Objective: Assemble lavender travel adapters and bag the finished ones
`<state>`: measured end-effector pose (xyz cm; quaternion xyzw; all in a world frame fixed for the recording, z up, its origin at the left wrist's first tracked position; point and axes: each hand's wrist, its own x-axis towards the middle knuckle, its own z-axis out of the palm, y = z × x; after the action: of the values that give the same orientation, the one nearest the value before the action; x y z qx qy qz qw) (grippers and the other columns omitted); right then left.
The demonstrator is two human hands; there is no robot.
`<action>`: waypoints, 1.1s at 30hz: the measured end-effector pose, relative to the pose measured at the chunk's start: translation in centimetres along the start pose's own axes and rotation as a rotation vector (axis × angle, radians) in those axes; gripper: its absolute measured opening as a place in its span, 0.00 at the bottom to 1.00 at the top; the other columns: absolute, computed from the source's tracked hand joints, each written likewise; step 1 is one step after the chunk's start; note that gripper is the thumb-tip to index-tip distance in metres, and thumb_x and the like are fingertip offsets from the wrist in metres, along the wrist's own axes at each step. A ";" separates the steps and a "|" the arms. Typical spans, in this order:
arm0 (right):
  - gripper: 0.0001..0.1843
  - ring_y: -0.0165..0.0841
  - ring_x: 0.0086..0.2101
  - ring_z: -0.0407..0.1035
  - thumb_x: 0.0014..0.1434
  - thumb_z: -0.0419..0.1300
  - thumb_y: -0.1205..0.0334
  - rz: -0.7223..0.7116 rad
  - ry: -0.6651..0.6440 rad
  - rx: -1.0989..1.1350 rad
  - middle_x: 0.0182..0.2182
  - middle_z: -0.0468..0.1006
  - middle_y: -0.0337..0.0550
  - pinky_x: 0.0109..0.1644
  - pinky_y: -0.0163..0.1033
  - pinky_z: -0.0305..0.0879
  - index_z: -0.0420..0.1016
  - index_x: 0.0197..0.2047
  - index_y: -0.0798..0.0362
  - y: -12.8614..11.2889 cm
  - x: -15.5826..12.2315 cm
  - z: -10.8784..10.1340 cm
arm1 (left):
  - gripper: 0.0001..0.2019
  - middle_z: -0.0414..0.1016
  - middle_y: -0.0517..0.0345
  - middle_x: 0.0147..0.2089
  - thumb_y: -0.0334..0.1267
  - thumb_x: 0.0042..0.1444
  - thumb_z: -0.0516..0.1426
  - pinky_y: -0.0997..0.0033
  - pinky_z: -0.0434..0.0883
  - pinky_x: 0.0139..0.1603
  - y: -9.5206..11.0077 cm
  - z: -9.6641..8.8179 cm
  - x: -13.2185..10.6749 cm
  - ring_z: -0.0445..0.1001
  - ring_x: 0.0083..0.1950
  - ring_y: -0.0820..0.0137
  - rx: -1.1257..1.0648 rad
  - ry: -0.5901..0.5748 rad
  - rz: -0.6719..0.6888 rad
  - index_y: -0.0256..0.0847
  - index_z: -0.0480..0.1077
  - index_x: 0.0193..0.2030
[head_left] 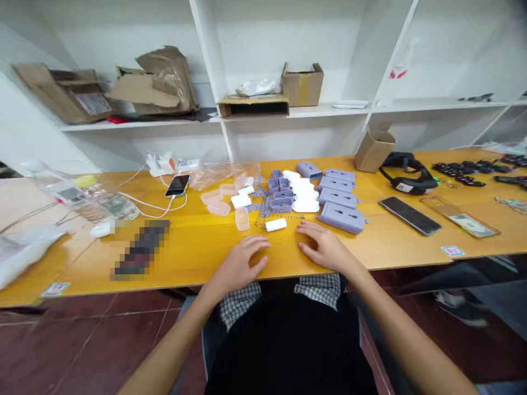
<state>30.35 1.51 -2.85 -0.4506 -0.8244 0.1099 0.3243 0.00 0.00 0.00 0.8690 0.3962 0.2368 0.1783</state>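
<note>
Parts lie sorted by kind along the far half of the yellow bench (197, 255), about the middle of its length. Lilac plastic housings (341, 218) lie side by side in a column right of centre. Small lilac trays (281, 204) sit to their left, with white rounded shells (304, 204) between the two groups. Translucent cups (242, 218) lie further left. This grouping appears meant to keep like pieces together and within easy reach of the seated position.

Left hand (239, 266) rests palm down near the front edge, fingers loosely curled and close together, pinching nothing. Right hand (325, 249) also rests palm down, fingers slightly spread, gripping nothing. The hands lie well apart and stop just short of the parts. Nearest to them, a white plastic capsule (275, 224) lies by itself in front of the groups, between the two hands, with a thin coil spring (288, 216) just behind it.

Toward the left end, a smartphone (178, 185) sits connected to a white charging cable (154, 208), apparently kept clear of the parts. A pixelated object (140, 249) near the front edge cannot be identified. Toward the right end, a second smartphone (409, 215) lies flat, and a cardboard box (374, 151) leans at the far edge.
</note>
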 end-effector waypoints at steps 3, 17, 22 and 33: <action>0.15 0.49 0.58 0.80 0.68 0.61 0.62 -0.021 0.078 0.029 0.54 0.86 0.56 0.64 0.58 0.76 0.83 0.55 0.53 -0.3 -0.1 0.1 | 0.15 0.79 0.45 0.65 0.38 0.70 0.57 0.45 0.69 0.75 -0.1 0.2 0.0 0.74 0.71 0.55 0.018 -0.012 0.020 0.40 0.76 0.60; 0.09 0.55 0.49 0.75 0.64 0.64 0.54 0.187 0.176 -0.400 0.44 0.82 0.53 0.51 0.61 0.67 0.76 0.35 0.49 2.5 -1.9 -5.6 | 0.28 0.51 0.37 0.82 0.36 0.68 0.58 0.41 0.70 0.73 0.6 1.3 0.9 0.72 0.71 0.48 0.186 0.102 -0.036 0.40 0.65 0.74; 0.12 0.49 0.46 0.76 0.65 0.67 0.49 0.074 0.121 -0.133 0.42 0.81 0.49 0.50 0.57 0.72 0.79 0.43 0.47 2.3 -1.7 -6.6 | 0.27 0.66 0.42 0.76 0.36 0.69 0.57 0.49 0.78 0.61 2.0 1.1 4.2 0.78 0.63 0.48 0.329 0.026 -0.085 0.43 0.66 0.74; 0.24 0.55 0.62 0.72 0.70 0.64 0.48 0.037 0.082 -0.107 0.64 0.78 0.53 0.65 0.66 0.68 0.75 0.66 0.44 1.2 -1.3 -2.8 | 0.16 0.83 0.42 0.48 0.38 0.65 0.59 0.58 0.73 0.45 3.3 0.9 6.4 0.81 0.47 0.51 0.305 -0.034 -0.252 0.37 0.79 0.56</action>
<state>33.42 0.88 -1.86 -0.4868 -0.8066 0.0531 0.3311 6.15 2.82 2.63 0.8334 0.5300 0.1353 0.0794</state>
